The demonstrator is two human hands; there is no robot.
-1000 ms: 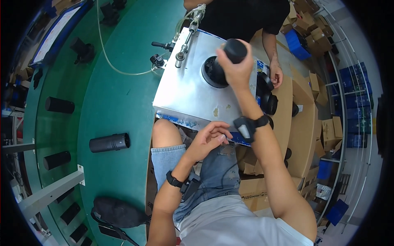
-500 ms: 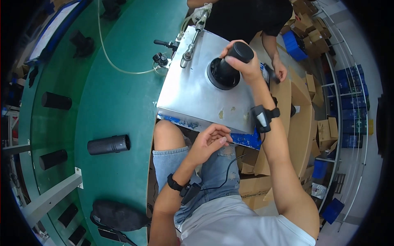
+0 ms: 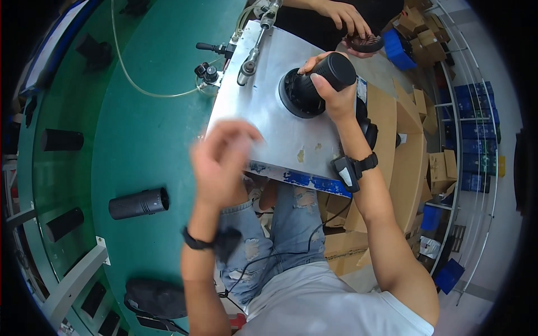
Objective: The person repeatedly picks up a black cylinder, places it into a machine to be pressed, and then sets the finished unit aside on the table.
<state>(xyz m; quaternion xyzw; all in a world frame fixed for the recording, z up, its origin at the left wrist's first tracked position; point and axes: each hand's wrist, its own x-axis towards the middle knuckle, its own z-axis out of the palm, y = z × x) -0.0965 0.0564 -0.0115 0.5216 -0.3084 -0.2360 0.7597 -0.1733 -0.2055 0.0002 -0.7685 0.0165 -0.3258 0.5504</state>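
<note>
My right hand point(image 3: 339, 101) grips a black ribbed cylinder point(image 3: 335, 70). The cylinder leans over a round black fixture point(image 3: 292, 101) on a metal-topped box point(image 3: 269, 126); its lower end meets the fixture, though my hand and the cylinder hide the exact contact. My left hand point(image 3: 221, 159) is raised over the near left corner of the metal top, smeared by motion, and no object shows in it. Another black cylinder point(image 3: 139, 203), hollow at one end, lies on the green table point(image 3: 168, 134) to the left.
A toggle clamp-like metal tool point(image 3: 252, 59) and a valve point(image 3: 207, 73) with a clear hose sit at the box's left edge. Across from me a person's hands hold a round black grille point(image 3: 364, 43). A black pouch point(image 3: 154, 298) lies near left; an open carton point(image 3: 406, 162) stands right.
My left hand has risen from beside my lap and moved left and forward. My right hand stays on the cylinder. The other person now holds the round grille with both hands.
</note>
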